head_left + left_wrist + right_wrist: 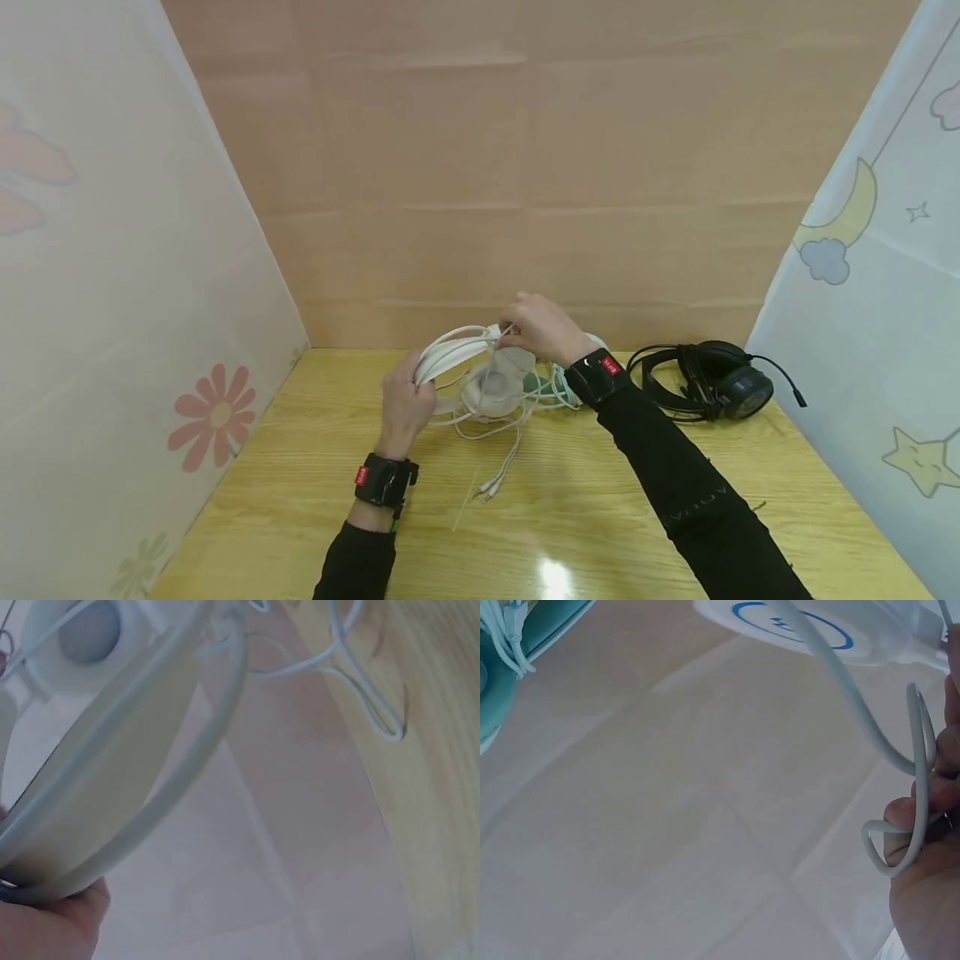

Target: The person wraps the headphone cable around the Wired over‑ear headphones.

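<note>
My left hand (pixel 408 400) grips the headband (pixel 446 357) of a pair of white headphones, holding them up above the table. In the left wrist view the headband (pixel 172 742) curves up from the left hand (pixel 52 926) towards a round ear cup (pixel 82 637). Beside the top of the band, my right hand (pixel 543 325) pinches a white cable. A loop of that cable (pixel 917 787) shows at the fingers of the right hand (pixel 930 885) in the right wrist view. More cable hangs past the ear cups, and its two plugs (pixel 491 487) lie low over the table.
Behind the right hand sit mint-green headphones (pixel 536 385) with a bundled cable. A black headset (pixel 712 383) with a microphone boom lies at the right. On the table (pixel 300 500) a thin pale strip (pixel 465 500) lies near the plugs. Paper-covered walls enclose the back and sides.
</note>
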Demonstrator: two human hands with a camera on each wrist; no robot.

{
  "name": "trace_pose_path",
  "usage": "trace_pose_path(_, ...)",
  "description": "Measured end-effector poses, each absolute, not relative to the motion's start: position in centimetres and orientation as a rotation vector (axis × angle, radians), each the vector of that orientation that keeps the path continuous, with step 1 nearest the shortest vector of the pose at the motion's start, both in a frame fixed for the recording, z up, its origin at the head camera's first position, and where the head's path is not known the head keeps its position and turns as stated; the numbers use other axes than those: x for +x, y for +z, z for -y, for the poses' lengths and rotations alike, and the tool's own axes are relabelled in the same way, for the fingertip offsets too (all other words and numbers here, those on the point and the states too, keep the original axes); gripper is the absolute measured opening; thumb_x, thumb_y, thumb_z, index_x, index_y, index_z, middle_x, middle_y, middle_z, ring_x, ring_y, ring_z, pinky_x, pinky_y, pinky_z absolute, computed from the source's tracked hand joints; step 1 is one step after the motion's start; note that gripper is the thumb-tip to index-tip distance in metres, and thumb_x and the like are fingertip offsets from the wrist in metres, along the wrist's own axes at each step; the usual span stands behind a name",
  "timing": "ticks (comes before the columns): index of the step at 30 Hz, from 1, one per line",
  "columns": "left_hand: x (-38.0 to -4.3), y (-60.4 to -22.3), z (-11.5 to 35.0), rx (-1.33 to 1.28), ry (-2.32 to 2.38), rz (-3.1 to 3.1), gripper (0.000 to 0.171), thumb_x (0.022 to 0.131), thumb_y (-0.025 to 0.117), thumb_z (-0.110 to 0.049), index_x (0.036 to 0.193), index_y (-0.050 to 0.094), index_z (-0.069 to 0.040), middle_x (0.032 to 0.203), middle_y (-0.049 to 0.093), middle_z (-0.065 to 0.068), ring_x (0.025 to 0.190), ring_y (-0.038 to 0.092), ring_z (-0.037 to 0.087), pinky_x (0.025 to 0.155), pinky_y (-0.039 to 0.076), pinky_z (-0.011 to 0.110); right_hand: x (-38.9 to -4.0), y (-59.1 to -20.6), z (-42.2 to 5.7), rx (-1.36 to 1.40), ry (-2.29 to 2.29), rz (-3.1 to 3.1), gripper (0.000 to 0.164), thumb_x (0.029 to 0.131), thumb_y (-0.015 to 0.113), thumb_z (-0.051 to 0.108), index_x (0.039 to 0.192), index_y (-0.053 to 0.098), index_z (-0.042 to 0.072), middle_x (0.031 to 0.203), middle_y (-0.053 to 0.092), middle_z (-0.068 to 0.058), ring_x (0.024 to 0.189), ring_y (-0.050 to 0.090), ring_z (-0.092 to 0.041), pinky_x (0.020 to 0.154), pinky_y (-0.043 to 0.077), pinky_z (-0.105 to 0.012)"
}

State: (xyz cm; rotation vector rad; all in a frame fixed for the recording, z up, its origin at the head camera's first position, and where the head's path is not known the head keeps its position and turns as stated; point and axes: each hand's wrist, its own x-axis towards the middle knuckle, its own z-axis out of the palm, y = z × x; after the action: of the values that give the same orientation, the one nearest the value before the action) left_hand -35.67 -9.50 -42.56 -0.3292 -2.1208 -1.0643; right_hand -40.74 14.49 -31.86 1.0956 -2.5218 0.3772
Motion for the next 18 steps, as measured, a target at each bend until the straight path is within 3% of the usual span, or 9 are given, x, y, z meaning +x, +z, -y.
trace_pose_path(4,-35.5,-42.4,9.4,-0.346,-1.205,2.071,0.031,0.071,0.048,0.005,0.094,0.066,-0.005,0.07,0.058,0.009,0.059,0.048,0.018,0.059,0.042,0.033,-41.0,-31.8,-14.8,1.104,0.413,2.502,0.023,0.076,0.081,0.031,0.088,0.075,0.013,0.083,0.07,0.001,0.079,0.056,-0.015,0.07,0.046,-0.028)
trace_pose_path(8,-35.0,-42.0,10.3,-0.358,-1.423,2.048,0.032,0.072,0.045,0.012,0.093,0.067,0.001,0.058,0.045,0.006,0.049,0.032,0.008,0.053,0.03,0.026,-41.7,-31.6,-15.5,1.215,0.465,2.452,0.015,0.082,0.077,0.025,0.092,0.076,0.014,0.085,0.069,0.003,0.079,0.053,-0.014,0.073,0.042,-0.029)
trace_pose_path(12,-35.7,-42.7,11.9,-0.345,-1.685,1.984,0.026,0.072,0.04,0.016,0.084,0.061,0.008,0.05,0.036,0.001,0.04,0.028,0.006,0.044,0.026,0.024,-42.6,-31.7,-16.4,1.275,0.46,2.417,0.01,0.089,0.07,0.018,0.095,0.076,0.013,0.084,0.065,0.002,0.08,0.053,-0.015,0.074,0.042,-0.031)
trace_pose_path(15,-36.0,-42.7,12.5,-0.387,-1.861,1.859,0.02,0.072,0.038,0.014,0.075,0.056,0.007,0.048,0.037,-0.001,0.037,0.032,0.008,0.039,0.028,0.025,-43.0,-32.1,-16.6,1.246,0.479,2.444,0.013,0.092,0.067,0.018,0.098,0.075,0.011,0.082,0.06,0.003,0.079,0.053,-0.014,0.072,0.044,-0.03)
trace_pose_path(18,-36.1,-42.6,12.8,-0.414,-1.947,1.776,0.021,0.072,0.038,0.013,0.072,0.054,0.0,0.048,0.033,-0.004,0.036,0.029,0.007,0.036,0.024,0.024,-43.1,-32.5,-16.6,1.227,0.615,2.5,0.017,0.093,0.064,0.017,0.102,0.074,0.007,0.083,0.058,-0.001,0.077,0.055,-0.014,0.069,0.048,-0.03)
